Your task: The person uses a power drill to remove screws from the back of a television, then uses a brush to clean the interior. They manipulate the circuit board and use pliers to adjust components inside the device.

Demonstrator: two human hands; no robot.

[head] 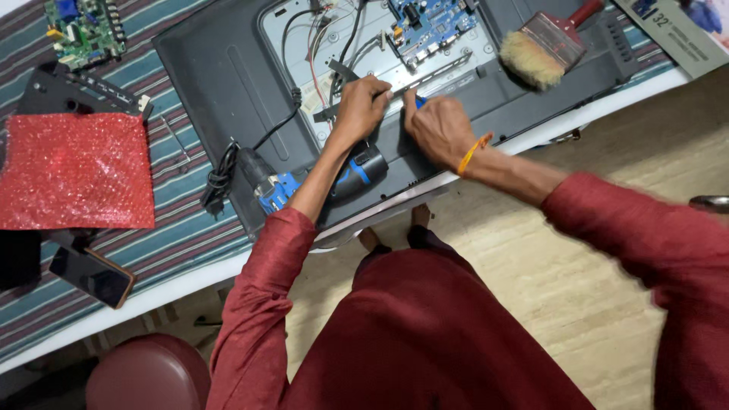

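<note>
An opened flat television (228, 83) lies back-up on the table, its metal inner panel, wires and a blue circuit board (429, 23) exposed. My left hand (361, 106) presses down on a thin metal bracket strip (425, 76) near the panel's lower edge. My right hand (437, 125) is closed around a small blue-handled tool (420, 101), its tip at the same strip. Both hands nearly touch. A blue and black cordless screwdriver (357, 173) rests on the television's back, under my left forearm.
A wide paintbrush (543, 47) lies on the television's right end. On the striped cloth to the left are a red bubble-wrap sheet (76, 171), a green circuit board (83, 30), a phone (95, 275) and a coiled black cord (220, 178). A maroon stool (148, 376) stands below.
</note>
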